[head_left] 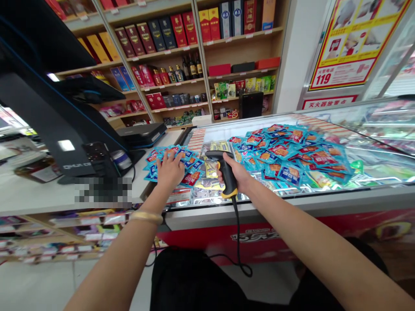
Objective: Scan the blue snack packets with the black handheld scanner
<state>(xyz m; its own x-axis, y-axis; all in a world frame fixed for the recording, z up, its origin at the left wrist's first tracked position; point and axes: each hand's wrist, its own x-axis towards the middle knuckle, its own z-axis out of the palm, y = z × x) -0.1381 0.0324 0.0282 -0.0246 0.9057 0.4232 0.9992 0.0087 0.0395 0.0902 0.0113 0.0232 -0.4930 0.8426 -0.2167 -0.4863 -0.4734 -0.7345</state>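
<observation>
My right hand is wrapped round a black and yellow barcode scanner, whose cord hangs down past the counter's front. The scanner's head points left, above the glass top. With fingers spread, my left hand rests on a smaller pile of blue snack packets at the left end of the glass. A larger heap of the same blue and red packets lies to the right of the scanner. Whether a packet is under my left palm is hidden.
A dark point-of-sale terminal stands on the white counter at left. The glass display case stretches right. Behind it are shelves of boxes and bottles. The scanner cord loops near my legs.
</observation>
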